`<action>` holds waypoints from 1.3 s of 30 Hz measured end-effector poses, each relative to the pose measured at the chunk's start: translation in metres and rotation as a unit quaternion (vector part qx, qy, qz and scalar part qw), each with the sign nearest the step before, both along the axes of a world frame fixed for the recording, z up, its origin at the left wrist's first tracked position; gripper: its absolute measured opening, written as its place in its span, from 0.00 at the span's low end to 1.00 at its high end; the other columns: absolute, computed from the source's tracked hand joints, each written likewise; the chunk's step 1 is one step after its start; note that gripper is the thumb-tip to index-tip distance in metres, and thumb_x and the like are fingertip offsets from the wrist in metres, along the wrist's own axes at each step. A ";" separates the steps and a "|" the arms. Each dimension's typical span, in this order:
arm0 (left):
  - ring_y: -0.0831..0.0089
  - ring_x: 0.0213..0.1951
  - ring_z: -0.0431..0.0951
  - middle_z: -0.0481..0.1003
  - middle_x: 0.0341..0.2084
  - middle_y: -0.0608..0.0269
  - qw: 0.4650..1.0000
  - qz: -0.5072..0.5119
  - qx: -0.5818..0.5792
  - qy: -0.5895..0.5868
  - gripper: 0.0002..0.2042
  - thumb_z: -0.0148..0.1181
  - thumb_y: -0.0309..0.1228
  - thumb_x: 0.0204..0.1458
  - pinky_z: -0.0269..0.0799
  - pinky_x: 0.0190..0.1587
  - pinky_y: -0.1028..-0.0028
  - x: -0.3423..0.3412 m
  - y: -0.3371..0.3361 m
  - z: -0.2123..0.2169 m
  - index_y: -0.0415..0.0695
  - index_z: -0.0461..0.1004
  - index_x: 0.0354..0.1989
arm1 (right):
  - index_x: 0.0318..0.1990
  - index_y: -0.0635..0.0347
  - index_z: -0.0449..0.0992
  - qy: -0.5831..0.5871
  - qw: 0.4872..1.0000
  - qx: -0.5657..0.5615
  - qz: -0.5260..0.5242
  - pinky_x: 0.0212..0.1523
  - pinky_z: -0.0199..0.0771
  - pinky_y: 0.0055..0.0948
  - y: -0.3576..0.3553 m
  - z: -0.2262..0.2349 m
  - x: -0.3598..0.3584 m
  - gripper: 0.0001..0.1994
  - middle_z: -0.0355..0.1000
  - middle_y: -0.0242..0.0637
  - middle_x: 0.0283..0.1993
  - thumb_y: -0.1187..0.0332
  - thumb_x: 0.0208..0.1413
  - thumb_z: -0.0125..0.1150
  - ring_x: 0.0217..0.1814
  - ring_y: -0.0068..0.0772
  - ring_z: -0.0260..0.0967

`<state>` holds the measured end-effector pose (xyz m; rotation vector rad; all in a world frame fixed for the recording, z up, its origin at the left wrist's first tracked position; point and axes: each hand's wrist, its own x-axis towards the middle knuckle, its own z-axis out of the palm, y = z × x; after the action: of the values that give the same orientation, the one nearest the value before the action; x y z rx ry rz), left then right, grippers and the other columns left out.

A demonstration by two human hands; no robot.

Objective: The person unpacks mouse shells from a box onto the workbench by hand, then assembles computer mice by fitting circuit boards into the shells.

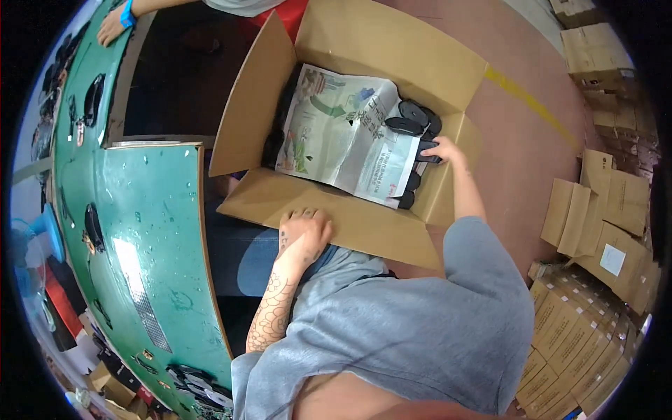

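A large open cardboard box (329, 224) stands in front of me with its flaps spread. A printed paper sheet (336, 140) with green pictures lies creased inside it. Along the box's right side, black rounded pieces (413, 119) show past the sheet's edge; their exact kind is unclear. My right hand (446, 151) reaches in there, its fingers closed on a dark flat piece (428, 152) beside the paper. Over the edge of the near flap lies my left hand (306, 231), fingers bent against the cardboard. The undersides of its fingers are hidden.
To the left runs a green worktable (157, 231) with black parts and cables on it. Another person's hand (112, 26) with a blue wristband rests at its far end. Stacked cartons (581, 350) line the right side. Yellow tape (532, 105) marks the reddish floor.
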<state>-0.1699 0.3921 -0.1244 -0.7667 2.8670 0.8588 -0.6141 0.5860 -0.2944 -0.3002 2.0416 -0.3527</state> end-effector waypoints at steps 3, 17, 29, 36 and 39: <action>0.56 0.39 0.79 0.81 0.34 0.55 1.000 -0.004 -0.009 -0.014 0.10 0.56 0.36 0.54 0.71 0.47 0.62 -0.002 0.001 0.008 0.43 0.77 0.34 | 0.42 0.74 0.78 0.037 0.990 0.105 0.089 0.30 0.80 0.39 -0.008 0.027 -0.011 0.28 0.78 0.43 0.38 0.61 0.37 0.80 0.30 0.40 0.74; 0.57 0.40 0.78 0.80 0.34 0.57 1.000 0.005 -0.002 -0.009 0.11 0.57 0.36 0.54 0.71 0.48 0.62 -0.006 -0.003 0.005 0.43 0.78 0.37 | 0.44 0.65 0.81 0.298 0.942 -0.154 0.028 0.59 0.72 0.39 -0.039 -0.094 0.072 0.29 0.73 0.46 0.53 0.56 0.35 0.82 0.55 0.53 0.71; 0.56 0.30 0.77 0.78 0.24 0.56 0.997 0.015 0.014 -0.071 0.09 0.56 0.37 0.52 0.71 0.44 0.60 0.017 0.005 -0.016 0.46 0.74 0.27 | 0.40 0.69 0.81 0.149 0.965 -0.191 0.096 0.39 0.78 0.34 -0.083 -0.056 -0.020 0.26 0.79 0.45 0.38 0.55 0.41 0.80 0.35 0.41 0.76; 0.55 0.27 0.76 0.78 0.23 0.56 0.999 0.052 -0.005 -0.010 0.10 0.57 0.38 0.48 0.71 0.41 0.59 0.022 0.026 -0.045 0.45 0.74 0.23 | 0.52 0.59 0.79 0.288 0.900 -0.070 0.320 0.55 0.72 0.50 -0.098 -0.098 0.019 0.43 0.69 0.63 0.52 0.39 0.29 0.79 0.52 0.65 0.67; 0.52 0.29 0.77 0.78 0.25 0.55 0.999 0.039 -0.017 0.020 0.09 0.58 0.36 0.48 0.72 0.40 0.59 0.020 0.025 -0.046 0.43 0.74 0.25 | 0.52 0.59 0.79 0.319 0.897 -0.086 0.293 0.62 0.67 0.55 -0.076 -0.083 0.049 0.41 0.64 0.62 0.60 0.41 0.30 0.79 0.62 0.68 0.62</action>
<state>-0.1499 0.4169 -0.1700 -0.8802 2.9114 0.8455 -0.5647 0.5100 -0.3777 -1.2455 2.4121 -0.0482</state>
